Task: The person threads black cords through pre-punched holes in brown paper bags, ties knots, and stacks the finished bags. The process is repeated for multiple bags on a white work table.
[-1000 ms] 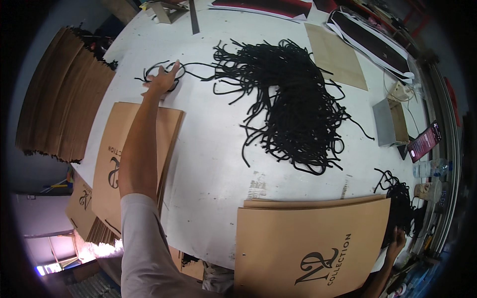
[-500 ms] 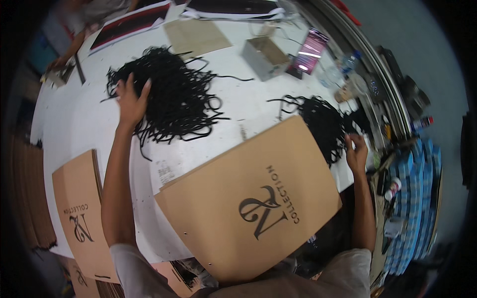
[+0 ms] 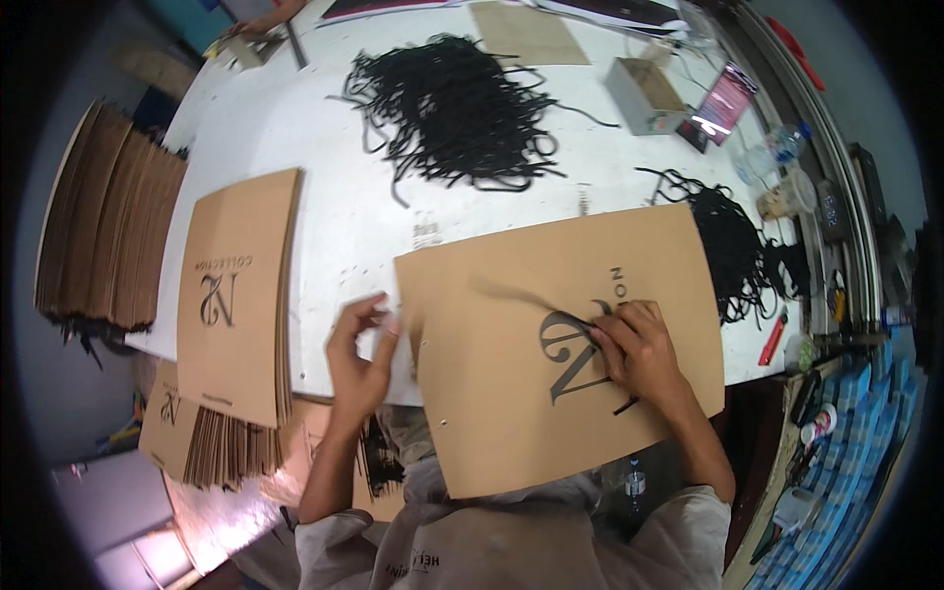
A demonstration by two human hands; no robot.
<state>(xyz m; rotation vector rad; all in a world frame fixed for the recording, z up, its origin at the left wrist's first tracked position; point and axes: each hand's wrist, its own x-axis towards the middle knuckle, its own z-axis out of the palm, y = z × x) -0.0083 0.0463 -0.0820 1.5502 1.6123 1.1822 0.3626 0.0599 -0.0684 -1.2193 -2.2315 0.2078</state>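
A flat brown paper bag with dark print lies in front of me, overhanging the table's near edge. Two small eyelet-like holes show near its left side. Pinched over the print, my right hand grips a black cord, whose free end is smeared by motion and points left. Beside the bag's left edge is my left hand, thumb and fingers apart, with nothing in it. A large heap of black cords lies farther back; a smaller cord pile sits beyond the bag's right edge.
More brown bags are stacked at left, near a tall bundle of brown sheets. A red cutter, a grey box, a phone and a bottle line the right. Another person's hand shows far left.
My left hand has left the large cord heap and come back beside the bag. My right hand has moved from the small pile to over the bag, now with a cord. The view has shifted.
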